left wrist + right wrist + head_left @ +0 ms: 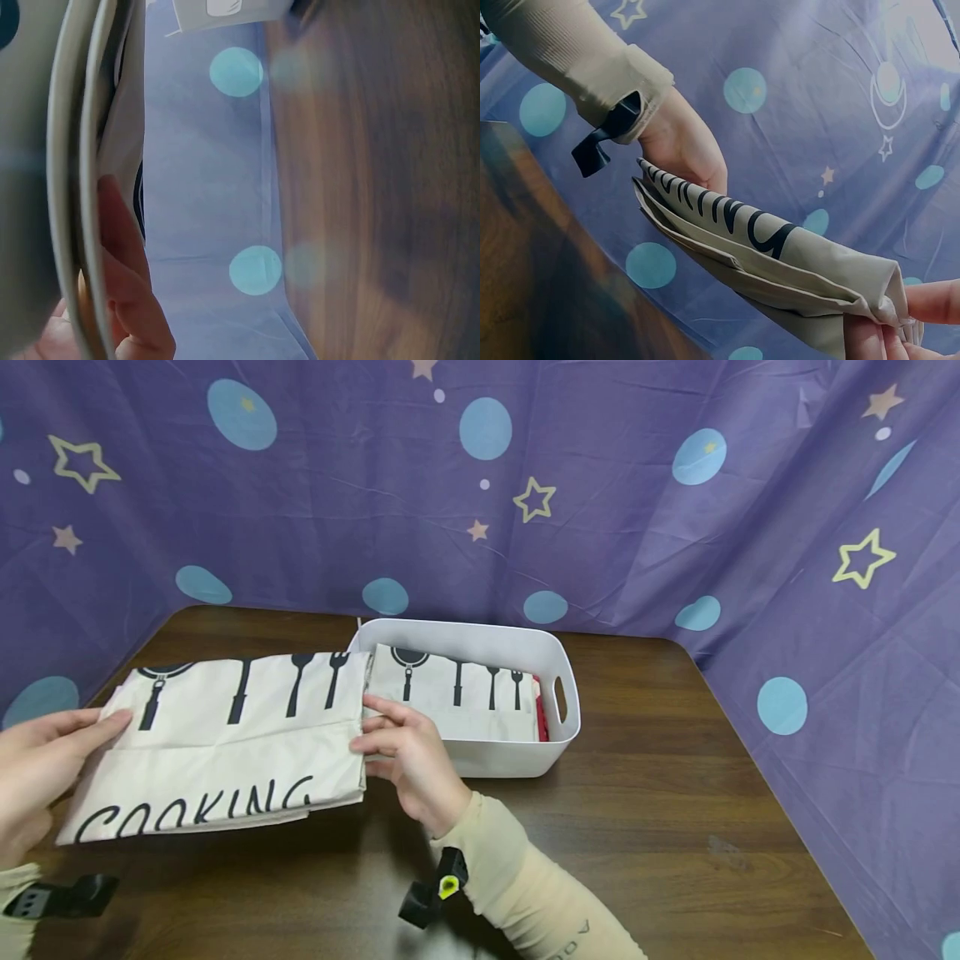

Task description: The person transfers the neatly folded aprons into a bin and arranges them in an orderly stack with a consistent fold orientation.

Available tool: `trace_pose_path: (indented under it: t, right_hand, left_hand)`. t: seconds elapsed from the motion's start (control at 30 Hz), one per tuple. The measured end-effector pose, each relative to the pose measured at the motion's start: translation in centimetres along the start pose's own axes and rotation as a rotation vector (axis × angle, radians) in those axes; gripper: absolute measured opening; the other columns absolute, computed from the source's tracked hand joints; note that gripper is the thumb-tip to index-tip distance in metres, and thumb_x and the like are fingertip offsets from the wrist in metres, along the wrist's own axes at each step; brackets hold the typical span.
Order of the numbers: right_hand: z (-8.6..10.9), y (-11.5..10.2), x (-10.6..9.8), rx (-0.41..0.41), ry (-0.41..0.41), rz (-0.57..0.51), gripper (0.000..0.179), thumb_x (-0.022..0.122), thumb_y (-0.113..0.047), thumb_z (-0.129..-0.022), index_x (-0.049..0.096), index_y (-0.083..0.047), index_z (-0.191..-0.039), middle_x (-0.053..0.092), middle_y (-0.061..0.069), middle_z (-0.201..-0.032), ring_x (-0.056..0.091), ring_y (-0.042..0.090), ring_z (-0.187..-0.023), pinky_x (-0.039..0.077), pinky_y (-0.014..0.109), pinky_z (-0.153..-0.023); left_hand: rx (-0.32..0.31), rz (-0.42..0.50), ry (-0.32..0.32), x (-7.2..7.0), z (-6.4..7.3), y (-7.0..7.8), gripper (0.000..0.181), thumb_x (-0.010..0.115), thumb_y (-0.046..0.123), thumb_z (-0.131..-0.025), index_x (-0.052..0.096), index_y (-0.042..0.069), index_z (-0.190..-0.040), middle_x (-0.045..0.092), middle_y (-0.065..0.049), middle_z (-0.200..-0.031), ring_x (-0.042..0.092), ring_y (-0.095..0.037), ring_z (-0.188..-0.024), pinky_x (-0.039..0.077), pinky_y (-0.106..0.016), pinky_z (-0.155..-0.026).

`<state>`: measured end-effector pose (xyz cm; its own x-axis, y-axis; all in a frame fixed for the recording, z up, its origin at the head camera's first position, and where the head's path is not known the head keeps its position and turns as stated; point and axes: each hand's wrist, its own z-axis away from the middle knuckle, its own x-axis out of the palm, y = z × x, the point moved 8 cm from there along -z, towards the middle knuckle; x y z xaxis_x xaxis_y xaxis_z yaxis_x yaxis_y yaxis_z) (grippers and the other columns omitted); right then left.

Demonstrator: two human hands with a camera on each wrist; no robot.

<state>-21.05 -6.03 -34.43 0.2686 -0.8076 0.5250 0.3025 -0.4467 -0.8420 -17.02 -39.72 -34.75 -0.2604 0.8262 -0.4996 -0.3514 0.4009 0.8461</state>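
A folded cream cloth (240, 718), printed with black kitchen utensils and the word COOKING, is held up over the table's left part. My left hand (48, 760) grips its left edge, thumb on top. At the right edge, my right hand (408, 760) pinches the layers between thumb and fingers. The right wrist view shows the cloth (780, 274) side-on, its stacked folds parting a little, with the right fingers (934, 301) at its near corner. In the left wrist view, fingers (127, 292) lie against the cloth's edge.
A white plastic basket (510, 758) with side handle holes stands behind the cloth. In it lies a similar printed cloth (450, 718), with something red (541, 710) at its right end. A purple patterned curtain (600, 510) hangs behind the brown wooden table (675, 793).
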Motion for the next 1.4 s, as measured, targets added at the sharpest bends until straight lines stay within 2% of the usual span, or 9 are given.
trace_pose_path:
  t: [0.1,0.17,0.37,0.6,0.7,0.83,0.93,1.03,1.4]
  right_hand:
    - [0.0,-0.3,-0.3,-0.005,0.002,-0.005,0.059,0.056,0.012,-0.076,0.054,0.003,-0.135,0.06,0.0,-0.086,0.06,0.01,-0.069,0.052,0.024,-0.06]
    - [0.0,-0.5,-0.5,-0.004,0.007,-0.005,0.06,0.056,0.012,-0.076,0.054,0.003,-0.136,0.06,-0.001,-0.086,0.059,0.01,-0.068,0.052,0.024,-0.059]
    - [0.2,-1.2,-1.3,-0.004,0.042,-0.009,0.06,0.057,0.011,-0.076,0.055,0.002,-0.135,0.057,-0.002,-0.086,0.057,0.01,-0.069,0.05,0.024,-0.06]
    - [0.7,-1.8,-2.0,-0.006,0.064,-0.034,0.06,0.057,0.011,-0.076,0.055,0.003,-0.135,0.057,-0.003,-0.084,0.057,0.01,-0.068,0.049,0.025,-0.06]
    - [1.0,-2.0,-2.1,-0.009,0.063,-0.044,0.06,0.057,0.01,-0.077,0.054,0.003,-0.136,0.057,-0.003,-0.085,0.057,0.009,-0.068,0.05,0.024,-0.061]
    - [1.2,-2.4,-2.6,-0.02,0.064,-0.049,0.06,0.056,0.01,-0.078,0.052,0.004,-0.137,0.058,-0.004,-0.083,0.057,0.008,-0.066,0.05,0.023,-0.063]
    - [1.3,-2.7,-3.0,-0.031,0.071,-0.049,0.059,0.054,0.009,-0.078,0.051,0.005,-0.137,0.058,-0.005,-0.082,0.058,0.007,-0.064,0.05,0.023,-0.064]
    - [1.5,-2.9,-3.3,-0.039,0.071,-0.047,0.059,0.054,0.009,-0.079,0.051,0.004,-0.138,0.058,-0.006,-0.082,0.058,0.007,-0.065,0.05,0.023,-0.064]
    - [2.3,-3.5,-4.2,-0.035,0.045,-0.03,0.062,0.053,0.008,-0.08,0.047,0.002,-0.141,0.061,-0.005,-0.087,0.059,0.008,-0.072,0.051,0.024,-0.065]
  left_hand:
    - [0.022,-0.059,0.009,0.2,0.1,0.7,0.059,0.044,0.041,-0.104,0.042,-0.007,-0.137,0.05,0.031,-0.071,0.056,0.003,-0.061,0.052,-0.025,-0.053]
    - [0.028,-0.083,0.019,0.4,0.1,1.0,0.071,0.042,0.042,-0.104,0.031,-0.016,-0.144,0.049,0.032,-0.07,0.056,0.004,-0.061,0.053,-0.025,-0.053]
    - [0.058,-0.075,-0.008,1.1,0.5,1.9,0.077,0.043,0.044,-0.103,0.026,-0.017,-0.146,0.052,0.032,-0.072,0.058,0.004,-0.062,0.054,-0.026,-0.053]
    - [0.081,-0.047,-0.004,1.9,0.9,2.3,0.071,0.049,0.046,-0.101,0.035,-0.011,-0.14,0.054,0.032,-0.073,0.06,0.003,-0.063,0.055,-0.025,-0.054]
    - [0.082,0.001,-0.006,2.1,1.0,2.3,0.052,0.054,0.046,-0.099,0.048,0.005,-0.131,0.057,0.03,-0.073,0.062,0.001,-0.062,0.055,-0.026,-0.054]
    - [0.074,0.045,-0.018,2.6,1.6,2.8,0.04,0.056,0.047,-0.098,0.049,0.016,-0.123,0.06,0.027,-0.074,0.064,-0.003,-0.061,0.056,-0.027,-0.053]
    - [0.078,0.071,-0.025,3.0,2.0,3.3,0.037,0.057,0.046,-0.098,0.05,0.018,-0.122,0.061,0.026,-0.073,0.065,-0.005,-0.06,0.056,-0.027,-0.052]
    - [0.082,0.137,-0.047,3.3,2.1,3.4,0.022,0.061,0.044,-0.096,0.049,0.029,-0.106,0.064,0.023,-0.074,0.066,-0.008,-0.059,0.056,-0.029,-0.051]
    - [0.083,0.263,-0.116,4.6,2.7,4.2,0.023,0.063,0.041,-0.095,0.052,0.026,-0.108,0.069,0.016,-0.076,0.069,-0.013,-0.059,0.057,-0.033,-0.05]
